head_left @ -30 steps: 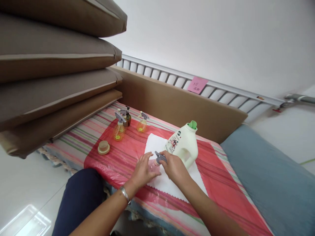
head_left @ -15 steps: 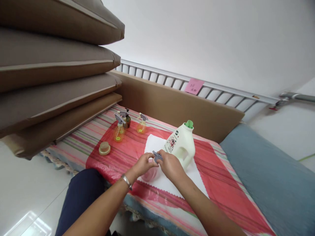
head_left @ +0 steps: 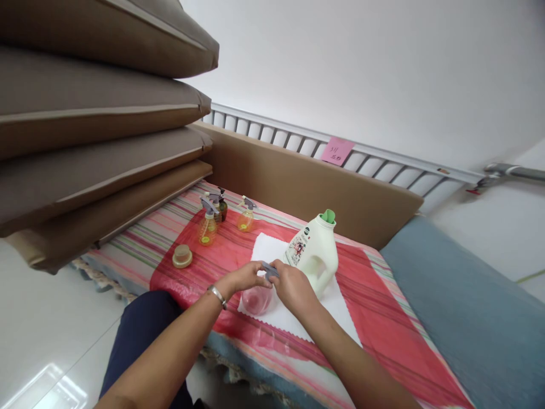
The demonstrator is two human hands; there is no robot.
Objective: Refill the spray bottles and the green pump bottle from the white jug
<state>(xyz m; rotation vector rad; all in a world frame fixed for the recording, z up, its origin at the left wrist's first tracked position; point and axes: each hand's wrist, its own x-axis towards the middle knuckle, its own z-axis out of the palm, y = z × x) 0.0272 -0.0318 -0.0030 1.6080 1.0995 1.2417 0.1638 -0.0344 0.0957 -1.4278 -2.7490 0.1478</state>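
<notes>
Fingers (head_left: 254, 270) over gray sprayer (head_left: 269, 270), pink bottle (head_left: 256, 301) below, neck hidden

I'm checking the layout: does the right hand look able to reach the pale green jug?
Probably yes: the jug stands close beyond the right hand with nothing between, though that hand is holding the gray spray head.

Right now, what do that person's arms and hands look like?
The left arm wears a shiny silver band-like bracelet at the wrist; the right arm shows none. The left hand and right hand wear no gloves, and no sleeves show.
</notes>
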